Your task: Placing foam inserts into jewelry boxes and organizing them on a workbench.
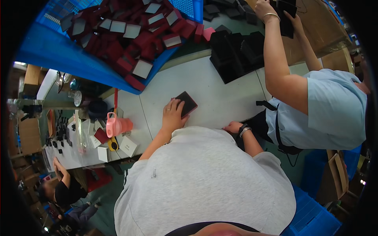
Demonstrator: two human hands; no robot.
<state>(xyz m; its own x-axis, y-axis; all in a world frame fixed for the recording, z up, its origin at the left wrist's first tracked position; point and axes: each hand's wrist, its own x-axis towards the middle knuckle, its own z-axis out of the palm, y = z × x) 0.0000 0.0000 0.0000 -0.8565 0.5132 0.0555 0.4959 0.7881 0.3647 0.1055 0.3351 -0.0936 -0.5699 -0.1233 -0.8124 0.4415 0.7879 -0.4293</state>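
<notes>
On the white table, my left hand (173, 115) grips a small flat box (188, 103), black on top with dark red edges. Its fingers reach over the top while the thumb lies along the near side. At the near table edge rests my right hand (234, 127), fingers curled and no object showing in them. Part of that hand is hidden beside my grey shirt. Beyond the box, a large blue crate (90, 67) leans toward me, heaped with dark red boxes (147, 41) that show pale grey faces.
Black trays (236, 53) stand at the far right. Beside them a co-worker in a light blue shirt (334, 110) holds up a black item (286, 17). A pink bottle (118, 125) and white boxes (128, 146) sit left. Another person (67, 185) works at the far left.
</notes>
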